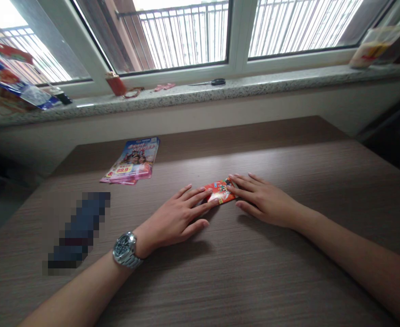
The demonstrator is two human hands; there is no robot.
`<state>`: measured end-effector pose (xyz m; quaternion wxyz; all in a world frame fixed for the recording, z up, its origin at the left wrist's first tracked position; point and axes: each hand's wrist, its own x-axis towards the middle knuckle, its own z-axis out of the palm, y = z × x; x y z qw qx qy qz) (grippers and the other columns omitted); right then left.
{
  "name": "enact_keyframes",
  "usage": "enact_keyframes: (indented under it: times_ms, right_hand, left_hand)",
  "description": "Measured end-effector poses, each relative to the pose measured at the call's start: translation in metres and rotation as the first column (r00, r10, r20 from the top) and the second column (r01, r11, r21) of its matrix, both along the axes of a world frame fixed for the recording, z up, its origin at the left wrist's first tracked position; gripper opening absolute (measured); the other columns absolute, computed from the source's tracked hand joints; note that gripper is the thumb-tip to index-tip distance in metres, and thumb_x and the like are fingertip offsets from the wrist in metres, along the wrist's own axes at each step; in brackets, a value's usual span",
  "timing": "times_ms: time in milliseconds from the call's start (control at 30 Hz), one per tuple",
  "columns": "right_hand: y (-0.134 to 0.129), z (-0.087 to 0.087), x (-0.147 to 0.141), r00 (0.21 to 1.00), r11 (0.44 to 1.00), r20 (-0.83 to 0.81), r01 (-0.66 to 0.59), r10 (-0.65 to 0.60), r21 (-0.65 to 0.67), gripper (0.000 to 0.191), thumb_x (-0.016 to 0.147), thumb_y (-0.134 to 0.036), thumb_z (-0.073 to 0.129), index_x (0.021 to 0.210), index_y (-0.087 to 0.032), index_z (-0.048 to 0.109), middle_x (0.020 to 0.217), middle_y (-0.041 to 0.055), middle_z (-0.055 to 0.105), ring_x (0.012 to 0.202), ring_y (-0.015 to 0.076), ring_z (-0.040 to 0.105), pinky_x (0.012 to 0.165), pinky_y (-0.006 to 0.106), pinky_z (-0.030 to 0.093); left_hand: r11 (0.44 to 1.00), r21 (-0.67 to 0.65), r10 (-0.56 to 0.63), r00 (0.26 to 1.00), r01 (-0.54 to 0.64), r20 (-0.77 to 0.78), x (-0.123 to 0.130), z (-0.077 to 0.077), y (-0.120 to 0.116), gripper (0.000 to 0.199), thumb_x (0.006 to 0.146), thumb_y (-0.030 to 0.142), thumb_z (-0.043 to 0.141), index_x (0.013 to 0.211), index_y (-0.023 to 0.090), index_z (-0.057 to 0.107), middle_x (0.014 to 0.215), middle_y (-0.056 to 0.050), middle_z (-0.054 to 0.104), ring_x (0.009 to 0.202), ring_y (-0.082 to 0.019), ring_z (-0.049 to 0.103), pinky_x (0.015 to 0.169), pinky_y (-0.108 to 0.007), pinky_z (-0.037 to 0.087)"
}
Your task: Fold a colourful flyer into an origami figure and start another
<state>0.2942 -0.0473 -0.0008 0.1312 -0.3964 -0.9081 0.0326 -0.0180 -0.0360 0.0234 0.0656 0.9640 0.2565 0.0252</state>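
A small red printed paper piece (220,191), perhaps folded, lies flat on the brown wood-grain table (271,272). My left hand (176,218) rests palm down with its fingers spread, and some fingertips touch the red piece's left end. From the other side, my right hand (263,197) lies with fingers apart, its fingertips over the right end. Neither hand is closed around anything. A silver watch (125,250) is on my left wrist.
A stack of printed flyers (137,159) lies at the back left. Nearer is a pixelated dark object (80,231). Along the stone windowsill (254,86) are scissors (217,82), a red lighter-like item (116,84), pink pieces (164,86) and plastic packages (373,47).
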Motion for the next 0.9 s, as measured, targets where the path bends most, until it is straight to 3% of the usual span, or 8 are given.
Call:
enact_keyframes:
  times_ms: [100, 267, 567, 800, 900]
  right_hand:
    - [0.004, 0.001, 0.002, 0.999, 0.998, -0.011, 0.042, -0.042, 0.039, 0.042, 0.105, -0.034, 0.045, 0.146, -0.029, 0.057, 0.159, 0.0113, 0.046, 0.146, 0.0307, 0.043, 0.118, 0.058, 0.037]
    - [0.004, 0.002, -0.004, 0.997, 0.995, -0.044, 0.059, -0.056, 0.081, 0.039, 0.104, -0.033, 0.048, 0.138, -0.024, 0.065, 0.149, 0.0126, 0.058, 0.14, 0.0317, 0.05, 0.115, 0.053, 0.043]
    - [0.004, -0.001, -0.013, 0.992, 1.0, -0.124, 0.011, -0.014, -0.024, 0.041, 0.106, -0.036, 0.044, 0.142, -0.022, 0.059, 0.15, 0.009, 0.058, 0.144, 0.0303, 0.045, 0.117, 0.054, 0.041]
    - [0.003, -0.005, -0.012, 0.987, 0.996, -0.162, -0.025, 0.012, -0.08, 0.041, 0.105, -0.031, 0.048, 0.146, -0.031, 0.052, 0.153, 0.0043, 0.055, 0.147, 0.0286, 0.041, 0.119, 0.059, 0.034]
    - [0.004, -0.006, -0.011, 0.967, 0.997, -0.254, -0.034, 0.017, -0.062, 0.037, 0.104, -0.028, 0.051, 0.14, -0.029, 0.057, 0.149, 0.0068, 0.058, 0.143, 0.0278, 0.047, 0.118, 0.056, 0.036]
  left_hand:
    - [1.0, 0.0, -0.009, 1.0, 0.009, 0.03, 0.004, 0.002, -0.002, 0.056, 0.106, 0.052, 0.04, 0.159, 0.036, 0.033, 0.164, -0.003, 0.036, 0.153, -0.028, 0.031, 0.128, -0.052, 0.02]
    - [1.0, -0.01, -0.011, 0.999, 0.012, 0.039, 0.012, 0.001, -0.008, 0.055, 0.105, 0.052, 0.042, 0.157, 0.034, 0.04, 0.166, -0.006, 0.032, 0.154, -0.03, 0.027, 0.128, -0.052, 0.02]
    - [0.992, -0.087, -0.085, 0.993, 0.092, 0.081, 0.017, 0.008, -0.009, 0.059, 0.106, 0.053, 0.041, 0.16, 0.031, 0.033, 0.16, -0.005, 0.043, 0.149, -0.027, 0.037, 0.126, -0.049, 0.024]
    - [0.994, -0.075, -0.079, 0.994, 0.085, 0.08, 0.016, 0.001, -0.006, 0.054, 0.107, 0.048, 0.039, 0.158, 0.03, 0.037, 0.165, -0.007, 0.034, 0.154, -0.026, 0.028, 0.13, -0.05, 0.013]
    - [0.994, -0.071, -0.075, 0.995, 0.08, 0.064, 0.016, 0.0, -0.005, 0.053, 0.107, 0.049, 0.039, 0.157, 0.031, 0.038, 0.165, -0.007, 0.034, 0.153, -0.027, 0.029, 0.13, -0.053, 0.012]
